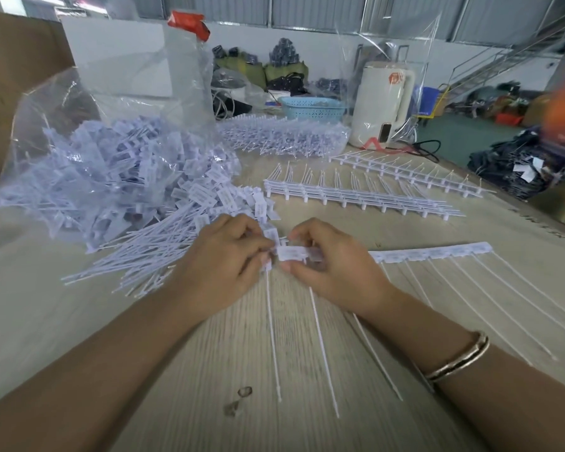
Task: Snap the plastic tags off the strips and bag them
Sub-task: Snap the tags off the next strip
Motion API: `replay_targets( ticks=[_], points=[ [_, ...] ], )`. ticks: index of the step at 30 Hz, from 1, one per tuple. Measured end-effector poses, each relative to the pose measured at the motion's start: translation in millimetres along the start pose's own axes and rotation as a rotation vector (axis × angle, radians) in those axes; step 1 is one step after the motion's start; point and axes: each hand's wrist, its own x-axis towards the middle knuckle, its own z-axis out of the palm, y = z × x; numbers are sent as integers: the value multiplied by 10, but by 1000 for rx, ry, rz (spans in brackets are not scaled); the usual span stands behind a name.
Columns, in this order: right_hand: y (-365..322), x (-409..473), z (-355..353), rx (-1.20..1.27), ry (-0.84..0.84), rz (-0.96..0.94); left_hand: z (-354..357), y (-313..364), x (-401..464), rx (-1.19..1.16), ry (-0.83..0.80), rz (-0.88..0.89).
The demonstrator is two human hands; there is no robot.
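Note:
A strip of white plastic tags lies across the table's middle, its thin tails trailing toward me. My right hand pinches the strip's left end, a tag head showing between thumb and fingers. My left hand pinches the end tag right beside it, fingertips of both hands nearly touching. Left of my hands spreads a pile of loose tags. Behind the pile, a clear plastic bag lies open, holding several tags.
Bare strip frames lie behind my hands, another frame farther right. A bagged bundle of uncut strips, a blue basket and a white kettle stand at the back. The wooden table ends at right.

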Motion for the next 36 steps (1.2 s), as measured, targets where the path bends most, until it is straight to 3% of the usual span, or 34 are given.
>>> replay_targets(
  ticks=[4,10,17,21,25,30,32,36],
  points=[
    [-100,-15,14,-88,-11,-96,8,135,-8,-377,-38,-171],
    [22,3,-159,-13,-96,-46,48,57,-21,-486,76,-329],
    [19,-14,-98,-232,-63,-119,68,127,-29,-331,74,-200],
    [30,-26,-126,-150,-62,-80,16,142,-10,-417,85,-144],
    [85,-7,-74,-45,-138,-42,-22,172,34,-271,65,-25],
    [326,25,-246,174,31,156,-104,90,-34,-482,93,-212],
    [355,4,-284,93,22,132,-90,46,-22,-399,98,-226],
    [139,0,-159,-16,-25,0,58,19,11,15,14,-247]
  ],
)
